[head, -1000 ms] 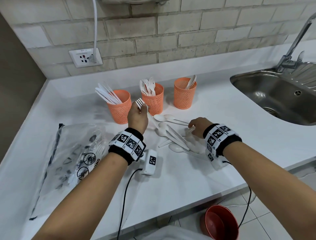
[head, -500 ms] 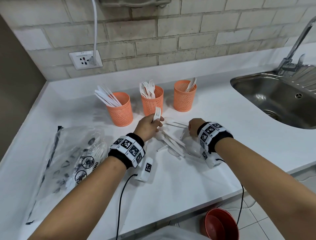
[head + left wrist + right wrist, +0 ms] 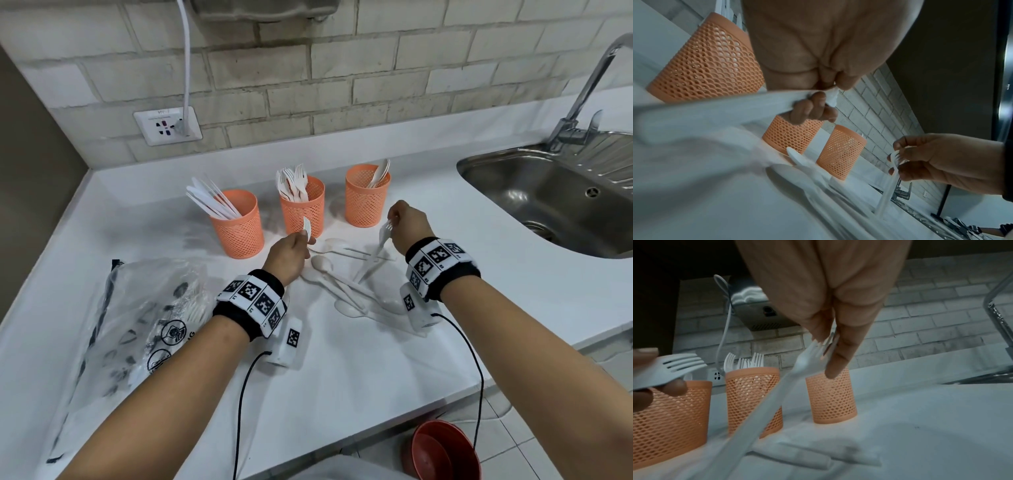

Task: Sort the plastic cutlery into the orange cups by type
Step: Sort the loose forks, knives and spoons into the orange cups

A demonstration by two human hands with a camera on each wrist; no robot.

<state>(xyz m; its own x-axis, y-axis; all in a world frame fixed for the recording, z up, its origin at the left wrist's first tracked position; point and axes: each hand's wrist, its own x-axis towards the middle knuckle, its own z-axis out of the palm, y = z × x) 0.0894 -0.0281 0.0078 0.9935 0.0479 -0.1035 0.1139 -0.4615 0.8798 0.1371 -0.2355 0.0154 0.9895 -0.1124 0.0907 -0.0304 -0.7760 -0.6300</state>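
Left hand [image 3: 289,251] grip pinching fork [image 3: 307,228], right hand [image 3: 407,224] grip pinching second fork [image 3: 383,236]

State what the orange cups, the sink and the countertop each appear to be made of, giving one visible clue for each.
Orange cups: likely matte plastic; the walls are a moulded mesh of small holes.
Sink: probably stainless steel; grey, brushed, with bright reflections.
Countertop: smooth white, faintly glossy; stone or laminate cannot be told.
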